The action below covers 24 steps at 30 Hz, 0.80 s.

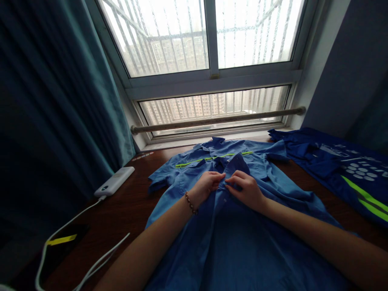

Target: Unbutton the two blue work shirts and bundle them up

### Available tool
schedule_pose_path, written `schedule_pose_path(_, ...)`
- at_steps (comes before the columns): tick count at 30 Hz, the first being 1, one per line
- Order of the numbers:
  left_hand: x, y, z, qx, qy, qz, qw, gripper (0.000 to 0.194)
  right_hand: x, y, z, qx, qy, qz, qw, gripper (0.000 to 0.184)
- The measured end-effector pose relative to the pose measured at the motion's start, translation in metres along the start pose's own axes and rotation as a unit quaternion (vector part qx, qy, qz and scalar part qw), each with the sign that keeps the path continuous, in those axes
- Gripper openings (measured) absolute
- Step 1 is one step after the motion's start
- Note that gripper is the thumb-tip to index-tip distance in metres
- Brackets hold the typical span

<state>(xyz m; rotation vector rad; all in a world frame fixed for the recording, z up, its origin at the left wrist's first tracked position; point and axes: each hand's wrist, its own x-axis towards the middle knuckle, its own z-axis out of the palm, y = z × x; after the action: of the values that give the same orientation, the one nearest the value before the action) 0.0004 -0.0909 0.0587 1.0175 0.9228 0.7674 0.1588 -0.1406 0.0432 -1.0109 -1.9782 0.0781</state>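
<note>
A blue short-sleeved work shirt point(239, 234) with a yellow-green stripe lies spread in front of me, its collar end toward the window. My left hand point(208, 186), with a beaded bracelet at the wrist, pinches the shirt's front edge near the middle. Right beside it, my right hand point(246, 189) is closed on the same front opening, thumb and forefinger together. Between the fingertips a small pale spot shows, perhaps a button; it is too small to be sure. Above the hands one flap of the front stands raised.
A dark blue garment point(327, 157) with white print and yellow-green stripes lies at the right. On the wooden table point(136, 202) at the left rest a white power bank point(115, 182), its white cable point(72, 220) and a dark item with a yellow strip point(62, 240). A curtain point(91, 101) hangs at the left.
</note>
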Motion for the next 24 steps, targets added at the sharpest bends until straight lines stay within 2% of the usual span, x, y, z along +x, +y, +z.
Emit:
schedule_pose_path(4,-0.002,0.001,0.004,-0.01,0.009,0.011,1.0,0.025,-0.002,-0.01,0.001,0.003,0.014,0.034,0.999,0.008)
schedule_pose_path(9,-0.004,0.001,0.006,-0.003,0.018,0.036,0.999,0.027,-0.001,-0.013,-0.001,0.058,0.014,0.067,0.996,0.012)
schedule_pose_path(13,-0.008,0.001,0.009,0.053,0.027,0.108,0.992,0.023,0.002,-0.01,0.0,0.101,0.022,0.141,0.985,0.018)
schedule_pose_path(16,-0.012,0.003,0.012,0.098,0.029,0.152,0.983,0.022,0.002,-0.008,0.002,0.106,0.04,0.189,0.975,0.013)
schedule_pose_path(19,-0.013,0.008,0.013,0.12,-0.004,0.146,0.982,0.027,0.002,-0.006,0.003,0.114,0.076,0.2,0.97,0.011)
schedule_pose_path(22,-0.013,0.014,0.01,0.131,-0.03,0.132,0.982,0.034,0.004,0.0,0.003,0.131,0.072,0.203,0.968,0.015)
schedule_pose_path(24,-0.014,0.016,0.007,0.175,-0.043,0.127,0.975,0.041,0.005,0.006,0.002,0.147,0.071,0.223,0.961,0.015)
